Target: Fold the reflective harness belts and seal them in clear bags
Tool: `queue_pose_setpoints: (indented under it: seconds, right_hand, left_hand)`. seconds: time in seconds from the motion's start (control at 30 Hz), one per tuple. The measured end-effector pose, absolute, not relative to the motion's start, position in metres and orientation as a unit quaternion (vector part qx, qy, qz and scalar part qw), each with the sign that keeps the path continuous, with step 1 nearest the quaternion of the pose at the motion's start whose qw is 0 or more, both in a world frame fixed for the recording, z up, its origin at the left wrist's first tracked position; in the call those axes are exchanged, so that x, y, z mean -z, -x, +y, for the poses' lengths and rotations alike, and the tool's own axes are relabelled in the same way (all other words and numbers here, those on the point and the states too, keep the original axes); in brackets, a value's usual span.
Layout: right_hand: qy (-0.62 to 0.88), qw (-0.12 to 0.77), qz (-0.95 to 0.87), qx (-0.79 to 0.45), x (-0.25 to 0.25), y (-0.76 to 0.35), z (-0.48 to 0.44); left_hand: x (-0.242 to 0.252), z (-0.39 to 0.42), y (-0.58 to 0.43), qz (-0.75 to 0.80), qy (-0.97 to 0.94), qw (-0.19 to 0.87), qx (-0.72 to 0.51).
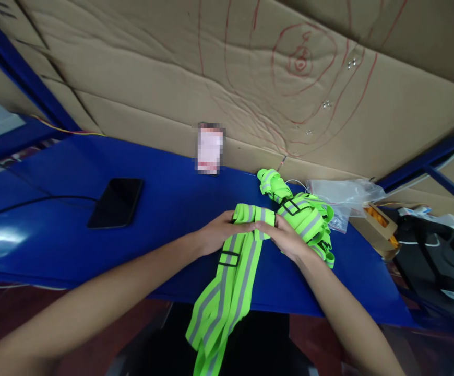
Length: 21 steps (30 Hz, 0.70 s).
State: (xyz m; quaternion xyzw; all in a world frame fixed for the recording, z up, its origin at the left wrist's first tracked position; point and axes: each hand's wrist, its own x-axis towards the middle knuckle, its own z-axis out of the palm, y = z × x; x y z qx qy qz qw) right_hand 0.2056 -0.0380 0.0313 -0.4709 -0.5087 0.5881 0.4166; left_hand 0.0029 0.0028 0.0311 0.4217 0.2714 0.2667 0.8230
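Observation:
Between my two hands is a neon-green reflective strap [235, 282] with a grey stripe and a black slider buckle [229, 258]. My left hand [221, 232] grips its folded top end from the left, and my right hand [284, 235] holds the same end from the right. Both thumbs lie across the front and meet near the middle; the other fingers are hidden behind the fabric. Several lengths of the strap hang over the table's front edge toward my lap. Just right of my right hand lies a pile of similar green straps [309, 224] with another black buckle.
A black tablet or phone [116, 202] with a cable lies left on the blue table [164, 177]. A blurred-out phone-like object [210, 150] leans on the cardboard wall [141, 68]. Plastic bags [340, 196], an open cardboard box [375, 230] and a black bag [434, 266] stand right.

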Motion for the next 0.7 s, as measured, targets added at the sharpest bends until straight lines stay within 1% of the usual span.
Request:
queue_pose_setpoints:
  seconds: [0.17, 0.33, 0.5, 0.63, 0.7]
  right_hand:
    - [0.471, 0.428, -0.523, -0.566, -0.026, -0.203, -0.032]
    - [0.470, 0.433, -0.481, -0.600, -0.016, -0.205, -0.038]
    - [0.460, 0.446, -0.453, -0.620, -0.018, -0.203, -0.045]
    - [0.457, 0.477, -0.448, -0.602, -0.025, -0.201, -0.050]
    - [0.476, 0.502, -0.455, -0.561, -0.028, -0.203, -0.052]
  left_hand:
    - [-0.032, 0.007, 0.000, 0.272, -0.423, 0.823, -0.263]
    - [-0.028, 0.007, 0.001, 0.256, -0.425, 0.841, -0.216]
    - [-0.021, 0.004, -0.001, 0.250, -0.425, 0.851, -0.183]
    - [-0.017, 0.001, -0.003, 0.190, -0.372, 0.898, -0.136]
    - [-0.016, 0.000, -0.004, 0.149, -0.357, 0.914, -0.121]
